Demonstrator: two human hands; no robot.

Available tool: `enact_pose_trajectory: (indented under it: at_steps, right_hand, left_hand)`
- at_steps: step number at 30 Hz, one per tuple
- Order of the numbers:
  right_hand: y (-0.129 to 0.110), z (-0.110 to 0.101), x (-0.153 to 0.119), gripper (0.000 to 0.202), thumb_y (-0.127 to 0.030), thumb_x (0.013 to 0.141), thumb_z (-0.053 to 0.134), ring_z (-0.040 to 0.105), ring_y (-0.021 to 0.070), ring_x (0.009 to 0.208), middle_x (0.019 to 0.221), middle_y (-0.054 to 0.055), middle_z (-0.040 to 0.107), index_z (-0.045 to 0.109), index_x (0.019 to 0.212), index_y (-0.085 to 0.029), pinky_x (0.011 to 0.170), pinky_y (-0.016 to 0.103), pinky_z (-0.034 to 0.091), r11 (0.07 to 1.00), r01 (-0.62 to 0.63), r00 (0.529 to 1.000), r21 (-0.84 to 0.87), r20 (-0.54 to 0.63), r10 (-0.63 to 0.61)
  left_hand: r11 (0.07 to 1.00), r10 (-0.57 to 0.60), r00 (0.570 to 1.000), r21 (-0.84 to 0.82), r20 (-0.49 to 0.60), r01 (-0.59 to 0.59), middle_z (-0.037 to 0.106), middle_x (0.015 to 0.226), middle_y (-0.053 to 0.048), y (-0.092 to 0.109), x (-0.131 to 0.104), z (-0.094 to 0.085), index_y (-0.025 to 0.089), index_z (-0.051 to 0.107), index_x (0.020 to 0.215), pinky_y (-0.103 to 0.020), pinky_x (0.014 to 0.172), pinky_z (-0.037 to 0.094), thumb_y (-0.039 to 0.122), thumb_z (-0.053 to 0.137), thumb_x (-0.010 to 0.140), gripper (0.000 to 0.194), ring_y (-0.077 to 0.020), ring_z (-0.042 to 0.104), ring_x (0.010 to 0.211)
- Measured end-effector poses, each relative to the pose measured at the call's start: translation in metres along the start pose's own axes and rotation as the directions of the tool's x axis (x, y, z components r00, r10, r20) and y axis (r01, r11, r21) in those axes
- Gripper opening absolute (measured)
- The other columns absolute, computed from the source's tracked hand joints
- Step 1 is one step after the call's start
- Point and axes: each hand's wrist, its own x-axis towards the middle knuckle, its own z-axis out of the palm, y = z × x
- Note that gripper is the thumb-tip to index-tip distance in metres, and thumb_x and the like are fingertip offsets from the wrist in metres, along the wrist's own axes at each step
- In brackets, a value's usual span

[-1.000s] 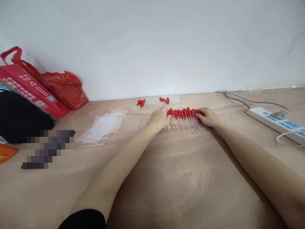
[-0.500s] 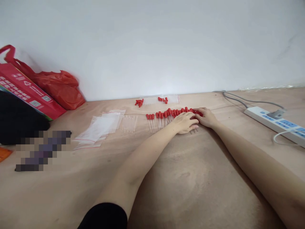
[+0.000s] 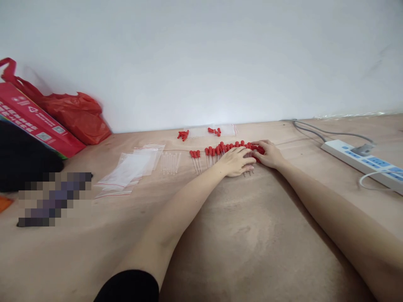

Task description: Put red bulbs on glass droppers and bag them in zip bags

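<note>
Under both hands (image 3: 238, 161) (image 3: 267, 154), clear droppers (image 3: 212, 156) show red bulbs.

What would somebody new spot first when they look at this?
Probably the row of red-topped droppers on the wooden table, bright against the pale wood, with the left hand over them and the right hand at the row's right end. Next might come the shiny red plastic bag leaning against the wall at the far left, and the white power strip on the right.
</note>
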Motion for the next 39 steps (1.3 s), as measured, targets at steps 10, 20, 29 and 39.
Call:
enact_pose_trajectory:
  at_steps: [10, 20, 29, 39]
  right_hand:
    - [-0.005, 0.001, 0.002, 0.019, -0.028, 0.07, 0.049, 0.055, 0.0193, 0.083, 0.101, 0.005, 0.061, 0.054, 0.086, -0.02, 0.076, 0.035, 0.042, 0.993, -0.038, 0.998, 0.11, 0.054, 0.033]
    - [-0.009, 0.0, 0.005, 0.028, -0.029, 0.07, 0.05, 0.054, 0.0225, 0.087, 0.098, 0.009, 0.058, 0.056, 0.096, -0.019, 0.075, 0.038, 0.042, 0.998, -0.062, 0.998, 0.013, 0.029, 0.062]
    - [-0.024, -0.008, 0.001, 0.019, -0.03, 0.071, 0.049, 0.055, 0.0227, 0.075, 0.087, 0.008, 0.056, 0.06, 0.084, -0.022, 0.068, 0.038, 0.042, 0.981, -0.134, 0.991, -0.14, 0.004, 0.136]
    - [-0.022, -0.017, 0.003, 0.027, -0.044, 0.07, 0.049, 0.054, 0.0193, 0.07, 0.082, 0.007, 0.051, 0.059, 0.077, -0.02, 0.065, 0.033, 0.041, 0.939, -0.276, 0.959, -0.208, 0.004, 0.283]
  left_hand:
    - [0.998, -0.069, 0.998, 0.012, -0.007, 0.069, 0.043, 0.123, -0.005, 0.003, -0.001, 0.0, 0.029, 0.054, 0.109, -0.039, 0.092, 0.03, 0.045, 0.038, 0.086, 0.033, -0.0237, 0.035, 0.114]
    - [0.996, -0.084, 0.996, 0.017, -0.022, 0.085, 0.043, 0.122, -0.005, 0.004, 0.001, 0.003, 0.029, 0.055, 0.108, -0.041, 0.09, 0.03, 0.047, 0.038, 0.086, 0.033, -0.0252, 0.033, 0.115]
    - [0.997, -0.077, 0.996, 0.023, -0.038, 0.078, 0.042, 0.122, -0.007, 0.004, 0.0, 0.003, 0.029, 0.055, 0.108, -0.041, 0.091, 0.03, 0.047, 0.037, 0.086, 0.034, -0.0254, 0.034, 0.115]
    - [0.994, -0.105, 0.994, 0.023, -0.028, 0.105, 0.042, 0.122, -0.005, 0.005, 0.0, 0.003, 0.029, 0.055, 0.109, -0.041, 0.092, 0.029, 0.048, 0.037, 0.085, 0.035, -0.0246, 0.033, 0.115]
